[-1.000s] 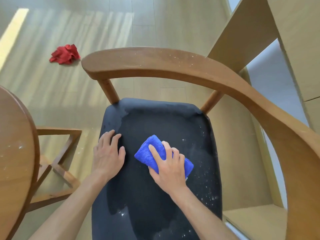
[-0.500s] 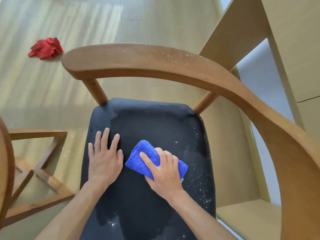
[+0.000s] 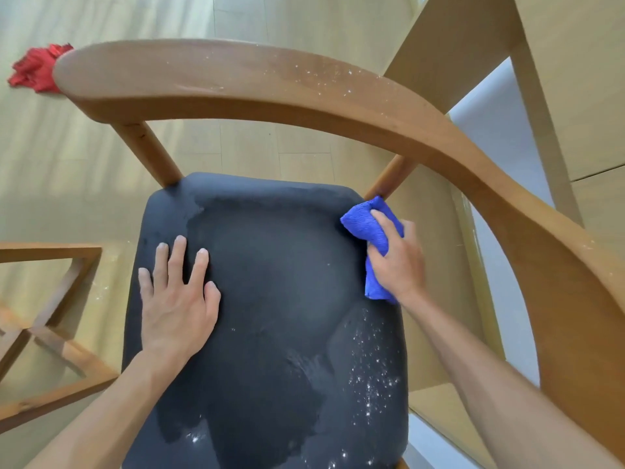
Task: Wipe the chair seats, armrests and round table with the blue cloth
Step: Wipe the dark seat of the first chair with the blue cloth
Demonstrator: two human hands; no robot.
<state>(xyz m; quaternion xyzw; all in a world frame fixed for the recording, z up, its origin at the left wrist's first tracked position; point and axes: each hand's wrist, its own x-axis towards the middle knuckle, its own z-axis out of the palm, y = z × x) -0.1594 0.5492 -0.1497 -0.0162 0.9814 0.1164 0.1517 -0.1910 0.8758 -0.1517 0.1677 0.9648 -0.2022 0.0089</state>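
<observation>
A wooden chair with a dark padded seat [image 3: 277, 286] fills the view. White crumbs speckle the seat's near right part and the curved wooden armrest [image 3: 257, 79]. My right hand [image 3: 397, 262] grips the folded blue cloth [image 3: 367, 225] at the seat's far right edge, close to the rear right armrest post. My left hand [image 3: 177, 299] rests flat on the seat's left side, fingers spread.
A red cloth [image 3: 33, 71] lies on the light floor at the far left, partly behind the armrest's end. The wooden table base [image 3: 50, 336] stands to the left of the chair. Light wooden furniture [image 3: 541, 79] rises at the right.
My right hand has swept the blue cloth from the middle of the seat to its far right edge. My left hand stays flat on the seat. The view has shifted left.
</observation>
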